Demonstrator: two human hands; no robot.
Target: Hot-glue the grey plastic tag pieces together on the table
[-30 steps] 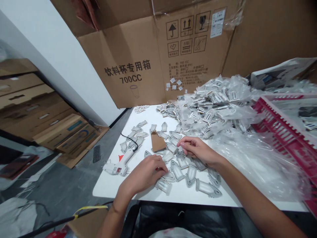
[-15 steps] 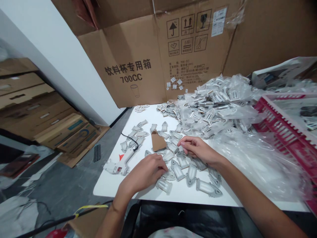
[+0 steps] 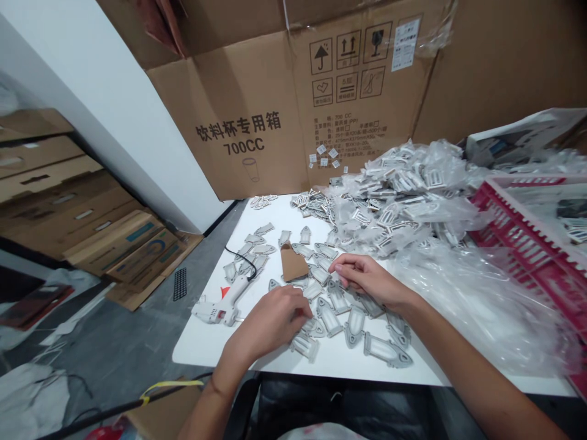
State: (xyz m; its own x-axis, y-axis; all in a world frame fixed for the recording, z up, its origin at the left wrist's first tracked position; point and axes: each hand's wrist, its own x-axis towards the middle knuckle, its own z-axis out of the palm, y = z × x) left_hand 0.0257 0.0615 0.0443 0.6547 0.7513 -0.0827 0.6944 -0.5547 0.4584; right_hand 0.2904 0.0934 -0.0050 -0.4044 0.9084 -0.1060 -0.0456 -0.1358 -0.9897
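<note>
My left hand (image 3: 282,313) is low over the pieces near the table's front, its fingers curled. Its fingertips are turned away and whatever they hold is hidden. Across from it, my right hand (image 3: 367,280) is closed in a pinch, thumb against forefinger; anything between them is too small to make out. Around both hands lie several flat grey pieces with a ringed, pointed end, such as one grey piece (image 3: 386,350) at the front. A brown cardboard piece (image 3: 294,264) rests on some of them, between and beyond the hands.
A white glue gun (image 3: 222,308) with an orange trigger lies left on the white table (image 3: 197,348). Behind, bagged grey pieces (image 3: 413,177) form a heap. Clear plastic bags (image 3: 477,305) and a magenta crate (image 3: 518,235) fill the right side. A large carton (image 3: 257,79) stands at the back.
The view has shifted very slightly. Both hands keep nearly the same places and poses, and the pieces around them lie as before.
</note>
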